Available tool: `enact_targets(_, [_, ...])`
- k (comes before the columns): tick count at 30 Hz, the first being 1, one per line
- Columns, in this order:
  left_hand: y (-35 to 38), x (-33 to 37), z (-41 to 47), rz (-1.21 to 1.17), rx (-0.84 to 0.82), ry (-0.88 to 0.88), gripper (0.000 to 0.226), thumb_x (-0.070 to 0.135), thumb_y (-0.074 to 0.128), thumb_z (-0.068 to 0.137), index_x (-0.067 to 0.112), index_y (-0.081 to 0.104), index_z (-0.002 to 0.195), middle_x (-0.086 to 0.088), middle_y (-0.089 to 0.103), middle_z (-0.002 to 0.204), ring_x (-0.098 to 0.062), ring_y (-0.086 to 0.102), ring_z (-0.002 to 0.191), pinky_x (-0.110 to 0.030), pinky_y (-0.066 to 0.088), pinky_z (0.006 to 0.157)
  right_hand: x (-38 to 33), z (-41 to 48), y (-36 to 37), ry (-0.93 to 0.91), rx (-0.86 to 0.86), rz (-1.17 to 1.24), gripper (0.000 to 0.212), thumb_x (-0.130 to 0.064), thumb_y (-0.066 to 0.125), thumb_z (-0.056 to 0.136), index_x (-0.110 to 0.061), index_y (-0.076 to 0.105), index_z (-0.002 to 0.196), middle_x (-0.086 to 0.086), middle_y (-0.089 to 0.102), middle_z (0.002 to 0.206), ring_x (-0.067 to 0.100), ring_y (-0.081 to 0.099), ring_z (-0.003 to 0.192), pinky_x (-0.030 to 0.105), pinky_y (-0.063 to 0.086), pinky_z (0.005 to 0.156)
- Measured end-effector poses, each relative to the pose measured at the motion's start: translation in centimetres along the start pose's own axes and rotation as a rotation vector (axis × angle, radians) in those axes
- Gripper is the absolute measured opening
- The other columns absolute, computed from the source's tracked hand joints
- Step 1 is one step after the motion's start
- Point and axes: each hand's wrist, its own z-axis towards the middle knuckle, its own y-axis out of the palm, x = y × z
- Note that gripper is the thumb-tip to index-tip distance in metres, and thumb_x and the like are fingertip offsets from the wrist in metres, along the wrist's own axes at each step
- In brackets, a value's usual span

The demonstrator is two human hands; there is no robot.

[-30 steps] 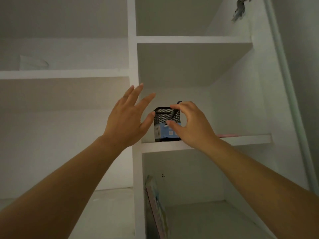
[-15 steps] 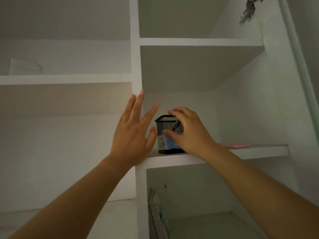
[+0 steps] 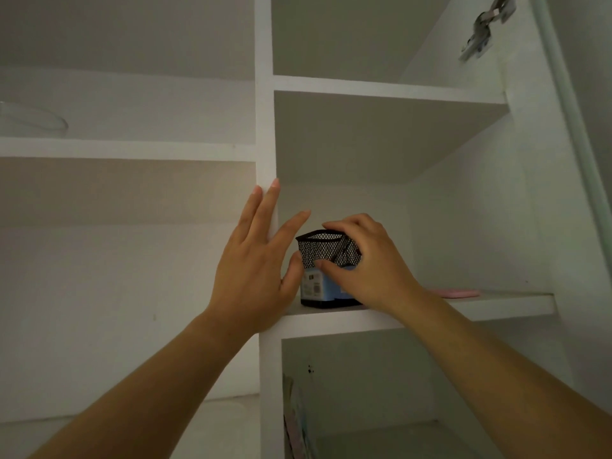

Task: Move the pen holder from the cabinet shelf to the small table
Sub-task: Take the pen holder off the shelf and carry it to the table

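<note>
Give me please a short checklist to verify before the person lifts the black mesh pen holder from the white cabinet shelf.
1. Grip: the right hand holds the black mesh pen holder, fingers over the rim, thumb on the front: ok.
2. Support: whether the left hand touches the holder: cannot tell; it is open, with the thumb at the holder's left side.
3. Holder upright on the white cabinet shelf: ok.
4. The flat pink item is apart from the holder: ok, it lies further right.
5. The small table is in view: not ok, only the cabinet shows.
</note>
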Motion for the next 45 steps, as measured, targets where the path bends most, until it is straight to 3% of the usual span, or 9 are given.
enact_targets(3, [0.1,0.0,0.0,-0.029,0.011,-0.004,0.053,0.045,0.028,0.087,0.032,0.032,0.138,0.001,0.002,0.155,-0.013,-0.012,0.14,-0.028,-0.001,0.107,-0.4,0.0,0.7,0.022,0.035,-0.003,0.062,-0.043,0.076,0.067,-0.02,0.054,0.121,-0.004,0.048,0.113,0.012,0.043,0.109,0.022,0.037,0.091])
enact_targets(11, [-0.1,-0.1,-0.1,-0.082,0.011,0.0,0.051,0.042,0.029,0.087,0.031,0.036,0.136,0.001,0.002,0.156,-0.012,-0.011,0.14,-0.032,0.009,0.108,-0.5,-0.3,0.1,0.015,0.082,-0.024,0.052,-0.027,0.074,0.072,-0.017,0.054,0.118,-0.001,0.05,0.112,0.015,0.046,0.107,0.021,0.038,0.088])
enact_targets(24, [-0.4,0.2,-1.1,0.047,-0.067,-0.028,0.058,0.045,0.029,0.088,0.026,0.025,0.142,-0.003,-0.002,0.156,-0.019,-0.01,0.14,-0.037,0.01,0.107,-2.4,-2.1,-3.7,-0.031,0.156,0.014,0.047,-0.027,0.072,0.076,-0.025,0.054,0.12,-0.006,0.05,0.11,0.012,0.051,0.103,0.034,0.049,0.088])
enact_targets(28, [-0.9,0.6,-3.5,-0.013,-0.127,-0.039,0.062,0.05,0.022,0.087,0.026,0.015,0.144,0.001,-0.008,0.154,-0.018,-0.009,0.141,-0.037,0.007,0.109,-3.3,-3.2,-5.0,-0.036,0.18,0.015,0.046,-0.027,0.072,0.076,-0.025,0.054,0.119,-0.006,0.048,0.11,0.012,0.051,0.102,0.038,0.051,0.086])
enact_targets(33, [-3.1,1.9,-5.2,-0.098,-0.148,-0.054,0.065,0.053,0.016,0.085,0.027,0.013,0.144,-0.001,0.01,0.155,-0.014,-0.001,0.141,-0.03,0.004,0.108,-5.2,-5.1,-6.7,-0.077,0.258,0.008,0.046,-0.026,0.073,0.074,-0.024,0.056,0.116,-0.006,0.048,0.108,0.01,0.051,0.101,0.039,0.052,0.084])
enact_targets(40, [-6.8,3.6,-9.1,-0.242,-0.153,-0.061,0.058,0.055,0.02,0.085,0.039,0.016,0.141,0.008,0.018,0.153,-0.001,0.004,0.135,-0.027,0.008,0.105,-7.8,-10.4,-7.5,-0.078,0.282,0.068,0.046,-0.025,0.072,0.074,-0.016,0.056,0.116,-0.003,0.051,0.11,-0.001,0.05,0.103,0.015,0.051,0.079])
enact_targets(45, [-9.0,4.4,-13.7,-0.299,-0.219,-0.125,0.055,0.06,0.017,0.083,0.048,0.01,0.136,0.011,0.018,0.152,-0.005,0.009,0.138,-0.031,0.013,0.107,-9.2,-16.1,-5.9,0.002,0.162,0.151,0.046,-0.026,0.069,0.073,-0.016,0.057,0.116,0.0,0.052,0.111,0.003,0.051,0.107,0.016,0.052,0.078])
